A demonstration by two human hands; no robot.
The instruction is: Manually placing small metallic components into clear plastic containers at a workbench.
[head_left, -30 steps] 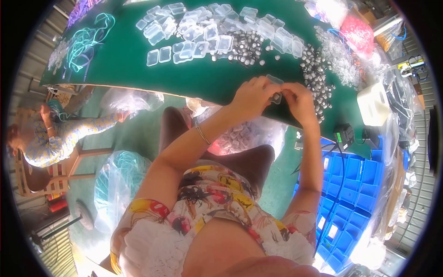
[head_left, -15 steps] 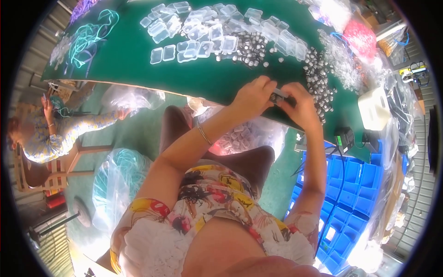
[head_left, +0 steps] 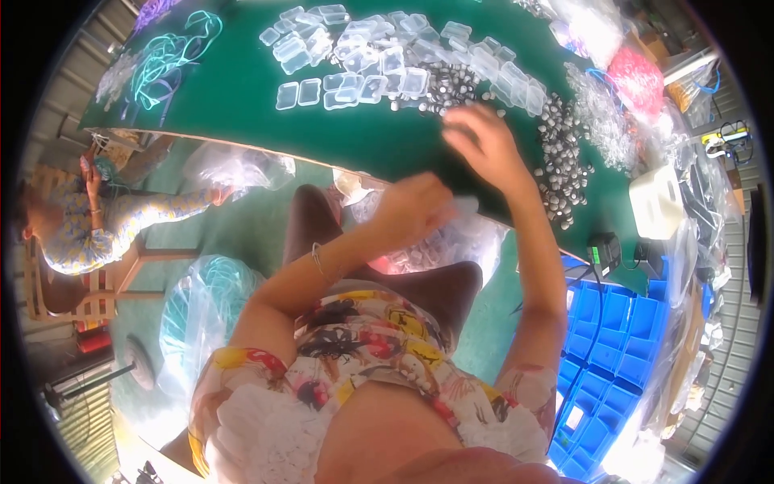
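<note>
Right fingers [head_left: 469, 118] near dark pieces [head_left: 449, 87] — left fingers [head_left: 439, 208] by table edge [head_left: 242, 146]

In the centre of the frame, my left hand [head_left: 415, 208] is near the edge of the green table [head_left: 218, 105]; what its fingers hold, I cannot tell. Above it and to the right, my right hand [head_left: 488, 145] has fingers spread, near small black-and-white pieces [head_left: 446, 90]. Clear plastic boxes [head_left: 309, 92] lie at upper centre.
</note>
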